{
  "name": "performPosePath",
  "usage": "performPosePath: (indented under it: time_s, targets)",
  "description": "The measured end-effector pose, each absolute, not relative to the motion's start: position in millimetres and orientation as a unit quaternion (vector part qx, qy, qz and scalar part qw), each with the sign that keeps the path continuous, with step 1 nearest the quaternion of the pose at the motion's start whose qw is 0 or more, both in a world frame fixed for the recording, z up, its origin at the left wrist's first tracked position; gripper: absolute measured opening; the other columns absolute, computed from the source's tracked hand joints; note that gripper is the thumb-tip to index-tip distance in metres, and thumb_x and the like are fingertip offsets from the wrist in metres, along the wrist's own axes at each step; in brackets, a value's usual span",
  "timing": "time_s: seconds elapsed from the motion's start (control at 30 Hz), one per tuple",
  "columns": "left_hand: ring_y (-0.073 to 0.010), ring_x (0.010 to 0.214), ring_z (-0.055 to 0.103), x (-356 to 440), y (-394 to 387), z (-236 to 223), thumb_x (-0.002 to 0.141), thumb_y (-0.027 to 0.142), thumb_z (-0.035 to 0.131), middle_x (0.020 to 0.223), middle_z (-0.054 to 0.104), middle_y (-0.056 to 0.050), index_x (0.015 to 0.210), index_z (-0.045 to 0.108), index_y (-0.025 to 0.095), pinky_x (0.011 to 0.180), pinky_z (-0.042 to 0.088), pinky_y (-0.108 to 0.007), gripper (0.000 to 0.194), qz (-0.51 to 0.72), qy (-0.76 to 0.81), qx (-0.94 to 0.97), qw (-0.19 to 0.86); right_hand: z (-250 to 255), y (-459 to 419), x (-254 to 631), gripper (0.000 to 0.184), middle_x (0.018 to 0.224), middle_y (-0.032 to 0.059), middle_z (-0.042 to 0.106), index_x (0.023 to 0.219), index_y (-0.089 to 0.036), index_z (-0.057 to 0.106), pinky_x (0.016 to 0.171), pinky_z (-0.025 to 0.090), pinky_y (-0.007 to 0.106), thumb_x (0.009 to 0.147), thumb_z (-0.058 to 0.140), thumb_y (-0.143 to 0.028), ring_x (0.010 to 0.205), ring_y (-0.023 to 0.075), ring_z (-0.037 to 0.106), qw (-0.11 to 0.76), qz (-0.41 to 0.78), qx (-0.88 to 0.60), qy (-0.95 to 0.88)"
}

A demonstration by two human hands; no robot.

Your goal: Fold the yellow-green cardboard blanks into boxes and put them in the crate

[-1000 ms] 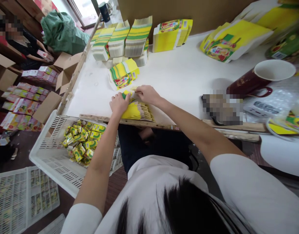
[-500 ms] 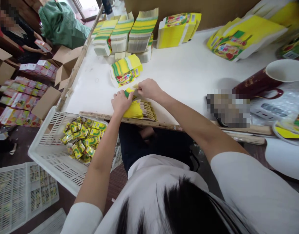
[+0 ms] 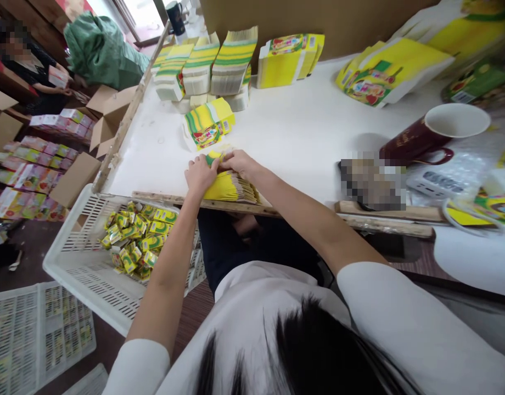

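Note:
My left hand (image 3: 201, 174) is closed round the left side of a small yellow-and-green carton (image 3: 213, 158) above the table's front edge. At the carton's right end, the bent fingers of my right hand (image 3: 239, 163) press on it; their tips are partly hidden. Just below both hands, a fanned stack of flat yellow cartons (image 3: 228, 188) lies along the table edge. Beyond my hands rests a loose bundle of flat yellow cartons (image 3: 209, 123) with green stripes and a fruit print.
A white plastic basket (image 3: 77, 258) with many folded small boxes (image 3: 141, 233) stands below the table at left. Carton stacks (image 3: 234, 60) line the table's back. At right are a maroon mug (image 3: 417, 137) and a blurred-out object (image 3: 374, 184). A person (image 3: 34, 66) sits far left.
My right hand has come down and closer to my left hand, now against the carton's right end. The view has shifted slightly. The far-left person's hands have moved.

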State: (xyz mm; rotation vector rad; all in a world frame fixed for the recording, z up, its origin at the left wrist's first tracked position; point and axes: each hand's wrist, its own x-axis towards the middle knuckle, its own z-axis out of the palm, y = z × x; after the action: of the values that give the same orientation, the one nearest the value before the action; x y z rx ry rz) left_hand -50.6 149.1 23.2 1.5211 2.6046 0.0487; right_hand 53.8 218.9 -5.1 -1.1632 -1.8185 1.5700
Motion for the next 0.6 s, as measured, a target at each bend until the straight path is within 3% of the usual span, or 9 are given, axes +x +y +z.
performPosePath:
  time_s: [0.1,0.27,0.4,0.5,0.6]
  targets:
    - [-0.0345,0.130,0.049,-50.4,147.3,24.2,0.096,0.056,0.026,0.138,0.060,-0.015,0.127,0.054,0.023,0.101,0.046,-0.050,0.053,0.014,0.861,0.505,0.059,-4.2,222.1,56.7,0.004,0.072,0.0051,0.074,0.077,-0.015,0.072,0.069,0.058,0.030,0.079,0.071,-0.018,0.070,0.0175,0.070,0.209,0.557,-0.420,-0.685]
    - [-0.0352,0.128,0.050,-48.6,146.8,23.7,0.095,0.061,0.025,0.137,0.061,-0.016,0.125,0.055,0.022,0.100,0.046,-0.051,0.057,0.026,0.864,0.499,0.057,-7.8,238.6,71.2,0.022,0.072,0.0082,0.074,0.069,-0.014,0.072,0.072,0.052,0.031,0.077,0.076,-0.034,0.074,0.0210,0.068,0.169,0.481,-0.424,-0.749]
    - [-0.0339,0.129,0.050,-47.7,147.8,24.0,0.097,0.060,0.021,0.137,0.061,-0.015,0.124,0.056,0.023,0.101,0.046,-0.049,0.057,0.024,0.872,0.486,0.054,-8.8,243.2,71.6,0.012,0.088,0.0119,0.076,0.081,-0.013,0.075,0.080,0.050,0.034,0.078,0.068,-0.021,0.087,0.0251,0.068,0.175,0.400,-0.442,-0.784]
    - [-0.0340,0.130,0.050,-48.2,149.0,24.6,0.097,0.061,0.023,0.137,0.061,-0.015,0.124,0.056,0.024,0.101,0.045,-0.049,0.057,0.025,0.876,0.478,0.062,-6.3,245.8,74.0,0.023,0.101,0.0107,0.076,0.093,-0.014,0.077,0.088,0.048,0.035,0.076,0.061,-0.011,0.099,0.0261,0.066,0.181,0.360,-0.428,-0.809]
    - [-0.0350,0.130,0.049,-49.7,151.4,25.0,0.095,0.063,0.027,0.138,0.061,-0.014,0.124,0.056,0.023,0.102,0.045,-0.051,0.057,0.030,0.877,0.473,0.080,-1.5,251.1,87.3,0.019,0.093,0.0056,0.078,0.084,-0.017,0.079,0.086,0.047,0.032,0.075,0.063,-0.012,0.093,0.0225,0.067,0.148,0.365,-0.373,-0.840]
